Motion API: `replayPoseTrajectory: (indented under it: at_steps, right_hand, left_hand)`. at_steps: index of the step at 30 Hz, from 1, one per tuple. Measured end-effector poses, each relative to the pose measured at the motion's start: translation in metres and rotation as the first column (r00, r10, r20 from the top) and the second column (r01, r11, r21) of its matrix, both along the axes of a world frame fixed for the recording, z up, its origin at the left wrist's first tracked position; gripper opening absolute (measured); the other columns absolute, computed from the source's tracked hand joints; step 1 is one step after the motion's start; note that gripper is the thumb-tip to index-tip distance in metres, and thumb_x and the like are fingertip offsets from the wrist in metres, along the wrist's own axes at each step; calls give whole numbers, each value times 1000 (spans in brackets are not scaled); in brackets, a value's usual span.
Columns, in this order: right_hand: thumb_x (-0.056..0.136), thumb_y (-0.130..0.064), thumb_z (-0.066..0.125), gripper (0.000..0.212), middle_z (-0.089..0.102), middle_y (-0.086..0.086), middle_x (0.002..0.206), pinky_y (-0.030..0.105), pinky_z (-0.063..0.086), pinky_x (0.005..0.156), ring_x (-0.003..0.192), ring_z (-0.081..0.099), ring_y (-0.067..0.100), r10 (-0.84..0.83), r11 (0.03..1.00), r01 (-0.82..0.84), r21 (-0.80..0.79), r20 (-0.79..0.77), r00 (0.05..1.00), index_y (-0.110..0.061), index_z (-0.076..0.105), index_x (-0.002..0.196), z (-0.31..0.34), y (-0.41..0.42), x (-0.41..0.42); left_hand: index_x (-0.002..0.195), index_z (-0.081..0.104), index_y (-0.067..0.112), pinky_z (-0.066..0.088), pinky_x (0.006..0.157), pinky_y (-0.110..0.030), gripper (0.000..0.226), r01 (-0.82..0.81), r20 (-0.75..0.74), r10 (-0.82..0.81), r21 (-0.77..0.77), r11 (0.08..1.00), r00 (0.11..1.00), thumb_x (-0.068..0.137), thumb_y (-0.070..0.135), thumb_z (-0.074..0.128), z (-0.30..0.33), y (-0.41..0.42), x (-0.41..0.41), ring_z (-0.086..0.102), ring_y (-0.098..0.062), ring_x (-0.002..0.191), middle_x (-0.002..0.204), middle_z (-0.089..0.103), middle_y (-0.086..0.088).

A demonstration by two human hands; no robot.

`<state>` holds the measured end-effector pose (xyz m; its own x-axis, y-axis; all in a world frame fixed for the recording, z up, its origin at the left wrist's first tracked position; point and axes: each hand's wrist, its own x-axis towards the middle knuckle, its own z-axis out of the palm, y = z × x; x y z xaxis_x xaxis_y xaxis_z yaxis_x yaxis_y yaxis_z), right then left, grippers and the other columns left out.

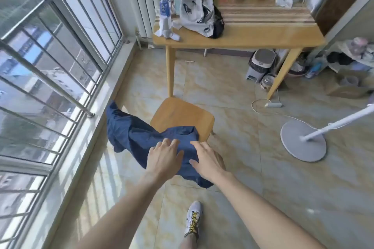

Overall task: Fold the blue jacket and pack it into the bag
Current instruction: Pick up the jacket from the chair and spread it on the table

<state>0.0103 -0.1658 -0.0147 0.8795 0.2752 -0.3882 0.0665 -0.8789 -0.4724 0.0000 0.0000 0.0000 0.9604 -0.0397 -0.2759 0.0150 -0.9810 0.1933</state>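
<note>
A white sneaker [193, 221] is standing nearest. Both hands, left hand [163, 158] and right hand [206, 159], are lying spread on the blue jacket [139, 137], pinching nothing. It is drooping off the wooden chair [182, 113] seat's near-left edge: light, limp, slippery-looking; best gathered at its hems. The bag [197, 16] is sitting on the table [263, 34]'s left end.

Sunlit tiled floor [232, 91], barred window [50, 46], wooden table [253, 34].
</note>
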Motion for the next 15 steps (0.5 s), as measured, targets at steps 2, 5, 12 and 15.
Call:
replayPoseTrajectory:
  at_steps: [2, 5, 12, 15]
  right_hand:
    - [96, -24, 61, 45, 52, 4, 133, 40, 51, 85, 116, 58, 31, -7, 998, 7, -62, -10, 1000, -23, 44, 138, -9, 3, 9]
    - [94, -15, 61, 25, 59, 4, 120, 39, 51, 83, 106, 62, 30, -59, 994, 57, -94, -19, 998, -18, 57, 118, -13, 1, 19]
    - [89, -16, 61, 13, 72, -3, 103, 29, 47, 76, 93, 66, 21, -107, 993, 102, 65, 66, 992, -22, 70, 97, 49, -30, 53]
    - [90, -15, 60, 11, 66, -6, 89, 28, 43, 72, 79, 58, 16, -142, 982, 109, 153, 228, 963, -20, 69, 95, 105, -49, 85]
  left_hand:
    - [137, 52, 23, 47, 88, -42, 42, -4, -13, 4, -11, 1000, 1000, 102, 45, 42, -8, 3, 10, 60, -30, 114, 127, 63, -7]
    - [131, 54, 22, 46, 83, -40, 39, 44, -35, -44, -11, 999, 998, 101, 43, 43, -12, 4, 15, 61, -29, 109, 120, 64, -5]
    - [137, 50, 24, 39, 80, -38, 44, 73, -63, -74, -19, 997, 995, 95, 36, 47, 10, 25, 36, 57, -29, 113, 123, 62, -3]
    - [138, 50, 26, 42, 85, -41, 53, 114, -44, -114, -13, 993, 992, 88, 45, 53, 31, 29, 47, 58, -30, 115, 126, 63, -1]
